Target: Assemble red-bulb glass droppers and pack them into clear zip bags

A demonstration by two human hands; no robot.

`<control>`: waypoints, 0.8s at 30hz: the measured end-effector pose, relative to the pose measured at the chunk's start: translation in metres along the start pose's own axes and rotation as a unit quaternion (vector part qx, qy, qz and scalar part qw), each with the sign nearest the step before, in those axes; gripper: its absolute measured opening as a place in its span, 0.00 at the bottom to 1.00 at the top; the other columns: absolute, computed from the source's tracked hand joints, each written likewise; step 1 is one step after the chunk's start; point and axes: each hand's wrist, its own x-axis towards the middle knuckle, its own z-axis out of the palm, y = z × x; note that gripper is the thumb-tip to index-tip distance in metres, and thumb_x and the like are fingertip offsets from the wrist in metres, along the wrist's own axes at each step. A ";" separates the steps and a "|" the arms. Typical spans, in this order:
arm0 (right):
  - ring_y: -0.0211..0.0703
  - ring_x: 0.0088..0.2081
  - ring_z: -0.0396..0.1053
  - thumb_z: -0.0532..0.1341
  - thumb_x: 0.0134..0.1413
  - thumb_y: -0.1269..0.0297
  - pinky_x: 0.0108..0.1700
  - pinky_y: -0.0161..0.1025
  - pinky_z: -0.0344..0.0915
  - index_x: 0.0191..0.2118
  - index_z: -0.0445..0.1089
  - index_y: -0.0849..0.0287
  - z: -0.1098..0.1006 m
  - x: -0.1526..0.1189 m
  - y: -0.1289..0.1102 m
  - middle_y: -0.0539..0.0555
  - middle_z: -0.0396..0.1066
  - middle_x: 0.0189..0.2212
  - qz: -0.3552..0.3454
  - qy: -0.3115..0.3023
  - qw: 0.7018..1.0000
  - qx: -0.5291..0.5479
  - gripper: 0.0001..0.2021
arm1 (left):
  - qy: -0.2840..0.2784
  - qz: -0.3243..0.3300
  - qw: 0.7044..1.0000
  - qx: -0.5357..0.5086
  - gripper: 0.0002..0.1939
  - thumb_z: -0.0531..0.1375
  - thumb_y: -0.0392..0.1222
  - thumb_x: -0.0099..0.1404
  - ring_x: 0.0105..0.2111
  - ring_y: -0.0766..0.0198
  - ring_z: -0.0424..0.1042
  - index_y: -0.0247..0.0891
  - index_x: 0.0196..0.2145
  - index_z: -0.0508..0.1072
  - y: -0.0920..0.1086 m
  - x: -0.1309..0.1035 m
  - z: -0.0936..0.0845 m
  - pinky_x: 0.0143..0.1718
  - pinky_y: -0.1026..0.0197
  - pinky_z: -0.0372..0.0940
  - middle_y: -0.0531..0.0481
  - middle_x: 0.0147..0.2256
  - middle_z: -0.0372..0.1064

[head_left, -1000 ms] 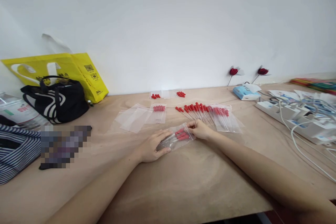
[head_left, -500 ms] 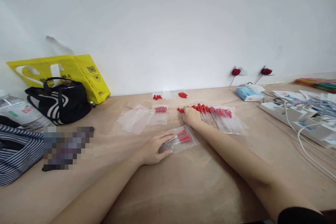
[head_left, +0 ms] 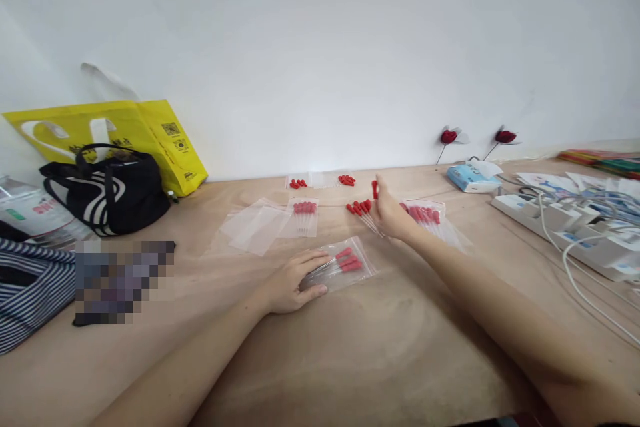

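Observation:
A clear zip bag [head_left: 361,275] holding a few red-bulbed droppers [head_left: 349,259] lies on the table. My left hand [head_left: 297,280] rests over the bag's left end and holds it, fingers on top and thumb at the near side. Farther back, my right hand [head_left: 393,212] is closed on a dropper [head_left: 375,189] whose red bulb sticks up; its stem is hidden by the hand. Several loose droppers [head_left: 358,207] lie just left of that hand, bulbs facing away. Partly behind my right wrist lies another bag of droppers [head_left: 430,220].
Flat clear bags [head_left: 257,227] lie left of centre, beside a filled dropper bag [head_left: 304,217]. Small bags with red bulbs [head_left: 347,180] lie by the wall. A tissue pack [head_left: 473,177] and a cabled power strip [head_left: 560,230] sit right; a black bag [head_left: 113,190] and yellow bag [head_left: 185,153] stand left.
My right hand has moved right and lifted off the loose droppers, with one bulb now upright at its fingers. My left hand has stayed on the zip bag. The view has shifted slightly.

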 end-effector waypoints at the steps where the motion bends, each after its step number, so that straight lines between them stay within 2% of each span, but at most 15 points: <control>1: 0.40 0.26 0.65 0.48 0.52 0.70 0.32 0.38 0.63 0.59 0.29 0.72 -0.003 -0.007 0.007 0.56 0.65 0.29 0.012 0.039 0.997 0.065 0.33 | -0.001 -0.002 1.000 0.001 0.25 0.53 0.47 0.60 0.56 0.57 0.51 0.42 0.54 0.57 0.000 0.000 0.000 0.55 0.51 0.50 0.46 0.56 0.52; 3: 0.36 0.22 0.63 0.48 0.52 0.68 0.27 0.37 0.63 0.58 0.30 0.65 -0.003 -0.021 0.018 0.51 0.62 0.28 0.059 0.102 0.974 0.195 0.32 | -0.003 -0.005 1.000 0.003 0.25 0.53 0.47 0.60 0.56 0.57 0.51 0.41 0.54 0.57 0.000 0.000 -0.001 0.56 0.51 0.50 0.46 0.57 0.52; 6: 0.33 0.20 0.62 0.50 0.49 0.66 0.25 0.36 0.65 0.56 0.34 0.57 0.009 -0.040 0.020 0.47 0.59 0.29 0.118 0.136 0.920 0.348 0.30 | -0.011 -0.007 1.000 0.008 0.25 0.53 0.47 0.60 0.57 0.57 0.50 0.41 0.55 0.56 0.000 0.001 -0.001 0.56 0.51 0.49 0.46 0.57 0.51; 10: 0.33 0.19 0.63 0.53 0.45 0.67 0.25 0.36 0.67 0.51 0.41 0.55 0.023 -0.049 0.007 0.43 0.57 0.24 0.171 0.162 0.865 0.443 0.27 | -0.010 -0.009 1.000 0.014 0.26 0.53 0.47 0.60 0.57 0.57 0.50 0.40 0.55 0.56 0.000 0.001 -0.001 0.56 0.51 0.49 0.46 0.57 0.51; 13: 0.35 0.19 0.64 0.56 0.43 0.66 0.24 0.37 0.67 0.47 0.44 0.54 0.027 -0.050 -0.003 0.42 0.56 0.22 0.191 0.153 0.835 0.492 0.25 | -0.006 -0.006 1.000 0.014 0.26 0.53 0.48 0.60 0.56 0.57 0.51 0.40 0.55 0.57 0.001 0.001 -0.001 0.56 0.51 0.50 0.46 0.56 0.52; 17: 0.35 0.19 0.64 0.58 0.42 0.61 0.23 0.37 0.68 0.42 0.47 0.54 0.030 -0.052 -0.011 0.41 0.58 0.21 0.195 0.123 0.814 0.533 0.22 | -0.002 -0.001 1.000 0.016 0.25 0.53 0.48 0.60 0.56 0.58 0.52 0.40 0.54 0.57 0.002 0.001 -0.001 0.55 0.52 0.51 0.46 0.56 0.54; 24: 0.35 0.20 0.65 0.61 0.38 0.56 0.25 0.37 0.67 0.38 0.49 0.54 0.033 -0.055 -0.013 0.41 0.59 0.21 0.199 0.108 0.808 0.544 0.23 | -0.004 0.001 1.000 0.021 0.25 0.52 0.48 0.60 0.56 0.58 0.52 0.41 0.55 0.56 0.000 0.001 0.000 0.55 0.52 0.51 0.46 0.56 0.53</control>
